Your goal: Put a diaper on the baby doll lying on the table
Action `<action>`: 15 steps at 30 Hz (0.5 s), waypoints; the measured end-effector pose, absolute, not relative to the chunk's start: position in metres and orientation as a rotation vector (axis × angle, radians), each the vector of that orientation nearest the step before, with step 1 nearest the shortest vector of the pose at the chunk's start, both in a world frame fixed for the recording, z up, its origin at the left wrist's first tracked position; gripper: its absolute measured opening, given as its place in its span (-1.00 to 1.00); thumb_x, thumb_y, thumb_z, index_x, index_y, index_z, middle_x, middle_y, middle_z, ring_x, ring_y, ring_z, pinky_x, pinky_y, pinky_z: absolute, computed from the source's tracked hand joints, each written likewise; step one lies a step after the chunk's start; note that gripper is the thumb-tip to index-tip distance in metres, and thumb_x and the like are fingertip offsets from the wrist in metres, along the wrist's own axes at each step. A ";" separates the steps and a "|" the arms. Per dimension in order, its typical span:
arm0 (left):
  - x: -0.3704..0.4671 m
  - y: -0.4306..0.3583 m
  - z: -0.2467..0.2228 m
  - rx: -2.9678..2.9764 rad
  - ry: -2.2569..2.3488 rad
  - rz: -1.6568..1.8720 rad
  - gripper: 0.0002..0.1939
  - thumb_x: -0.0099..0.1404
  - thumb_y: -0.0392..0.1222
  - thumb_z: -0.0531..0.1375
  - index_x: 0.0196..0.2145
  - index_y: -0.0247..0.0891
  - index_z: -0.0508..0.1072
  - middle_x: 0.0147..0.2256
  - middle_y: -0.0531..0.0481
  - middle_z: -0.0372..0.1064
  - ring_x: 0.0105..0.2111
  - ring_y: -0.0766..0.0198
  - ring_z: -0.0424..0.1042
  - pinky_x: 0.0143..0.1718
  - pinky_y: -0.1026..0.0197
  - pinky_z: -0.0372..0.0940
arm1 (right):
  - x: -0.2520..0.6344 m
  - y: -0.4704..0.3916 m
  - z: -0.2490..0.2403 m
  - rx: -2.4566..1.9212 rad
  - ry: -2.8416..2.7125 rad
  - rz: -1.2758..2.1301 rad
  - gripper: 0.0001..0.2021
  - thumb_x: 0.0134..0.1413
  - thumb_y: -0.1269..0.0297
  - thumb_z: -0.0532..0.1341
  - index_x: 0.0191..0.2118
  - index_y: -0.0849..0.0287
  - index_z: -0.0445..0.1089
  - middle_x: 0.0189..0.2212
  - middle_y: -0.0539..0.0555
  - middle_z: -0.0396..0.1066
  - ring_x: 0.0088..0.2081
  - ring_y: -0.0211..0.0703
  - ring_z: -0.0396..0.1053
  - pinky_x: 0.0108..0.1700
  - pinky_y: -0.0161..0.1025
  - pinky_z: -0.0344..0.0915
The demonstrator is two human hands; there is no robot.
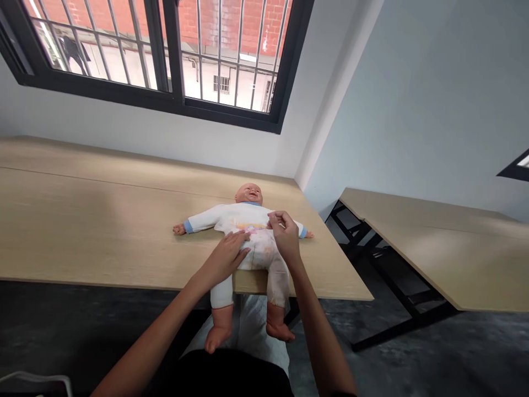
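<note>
A baby doll lies on its back on the table, arms spread, its lower legs hanging over the front edge. It wears a white long-sleeved shirt with blue collar and cuffs and a faded print, and white pants. My left hand rests on the doll's belly around the waist, fingers stretched out. Over the other side of the doll's chest, my right hand is closed in a pinch at the shirt; the exact contact of its fingertips is partly hidden.
The light wooden table stands against the wall beneath a barred window. To the right, past a gap, is a second table with black metal legs. My lap is just below the doll's feet.
</note>
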State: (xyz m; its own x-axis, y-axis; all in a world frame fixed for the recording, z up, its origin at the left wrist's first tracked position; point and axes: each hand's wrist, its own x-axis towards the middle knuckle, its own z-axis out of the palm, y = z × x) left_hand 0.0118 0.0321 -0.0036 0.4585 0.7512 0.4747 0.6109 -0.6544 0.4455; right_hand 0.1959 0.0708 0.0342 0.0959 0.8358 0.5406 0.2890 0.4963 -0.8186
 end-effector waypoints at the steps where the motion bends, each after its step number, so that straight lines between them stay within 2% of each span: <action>1: 0.010 0.031 -0.004 2.491 1.181 0.963 -0.64 0.44 -0.12 -0.04 0.14 -0.21 0.22 0.13 -0.20 0.33 0.20 0.05 0.23 0.26 -0.13 0.04 | 0.203 0.061 0.030 -1.072 -1.581 0.440 -0.70 0.20 0.05 0.10 -0.27 0.19 0.38 -0.31 0.12 0.46 -0.23 -0.11 0.44 -0.11 -0.13 0.43; 4: 0.009 0.030 -0.005 2.470 1.215 0.965 -0.56 0.44 -0.08 -0.04 0.22 -0.22 0.16 0.24 -0.21 0.20 0.31 0.06 0.06 0.32 -0.17 -0.14 | 0.211 0.038 0.014 -1.122 -1.936 0.237 -0.68 0.28 0.13 0.06 -0.09 0.23 0.44 -0.06 0.21 0.47 0.05 -0.01 0.36 0.18 0.00 0.23; 6: 0.009 0.030 -0.006 2.468 1.258 0.968 -0.52 0.44 -0.06 -0.04 0.25 -0.22 0.14 0.28 -0.22 0.12 0.33 0.05 -0.01 0.32 -0.19 -0.16 | 0.206 0.030 0.003 -1.154 -2.088 0.180 -0.61 0.31 0.14 0.04 0.10 0.25 0.35 0.12 0.22 0.36 0.20 0.03 0.24 0.26 0.04 0.12; 8: 0.009 0.029 -0.007 2.476 1.304 0.934 -0.50 0.43 -0.04 -0.04 0.26 -0.22 0.15 0.29 -0.21 0.10 0.35 0.03 -0.05 0.31 -0.22 -0.18 | 0.199 0.025 -0.005 -1.215 -2.159 0.123 -0.55 0.32 0.13 0.03 0.21 0.27 0.25 0.22 0.20 0.23 0.28 0.06 0.11 0.29 0.09 0.05; 10: 0.008 0.029 -0.007 2.490 1.331 0.878 -0.50 0.44 -0.05 -0.05 0.27 -0.21 0.17 0.30 -0.21 0.09 0.35 0.01 -0.07 0.30 -0.25 -0.18 | 0.193 0.023 -0.008 -1.259 -2.181 0.077 -0.52 0.32 0.12 0.04 0.24 0.27 0.21 0.26 0.19 0.18 0.30 0.08 0.06 0.31 0.10 0.01; 15: 0.007 0.028 -0.005 2.512 1.313 0.779 -0.53 0.45 -0.13 -0.07 0.26 -0.20 0.19 0.29 -0.19 0.10 0.35 0.02 -0.05 0.29 -0.30 -0.21 | 0.190 0.021 -0.009 -1.305 -2.180 0.054 -0.54 0.33 0.12 0.03 0.22 0.27 0.23 0.21 0.19 0.25 0.28 0.07 0.12 0.30 0.08 0.01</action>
